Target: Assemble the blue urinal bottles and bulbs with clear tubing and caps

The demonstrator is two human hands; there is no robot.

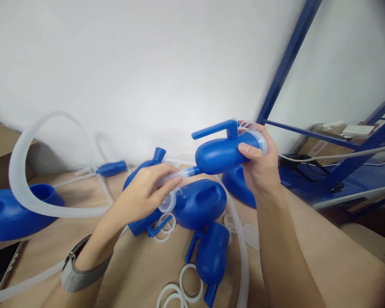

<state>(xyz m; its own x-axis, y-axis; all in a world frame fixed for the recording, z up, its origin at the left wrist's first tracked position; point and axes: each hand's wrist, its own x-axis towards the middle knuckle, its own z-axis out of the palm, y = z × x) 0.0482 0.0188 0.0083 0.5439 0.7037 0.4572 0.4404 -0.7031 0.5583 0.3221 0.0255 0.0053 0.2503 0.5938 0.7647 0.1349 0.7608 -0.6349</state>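
My right hand (259, 164) is closed round a blue plastic bottle (220, 152) with a side handle, held up above the table with its narrow spout pointing left. My left hand (144, 192) pinches the end of a clear white tube (176, 175) against that spout. A grey watch (75, 267) sits on my left wrist. Below the hands lie more blue bottles (200, 203) of the same kind on the tan table (141, 265).
A thick corrugated white hose (22, 162) arcs at the left over a blue basin (9, 211). White rings (182, 288) lie near the front edge. A blue metal rack (340, 167) stands at the right, holding cardboard boxes (324, 143). A white wall is behind.
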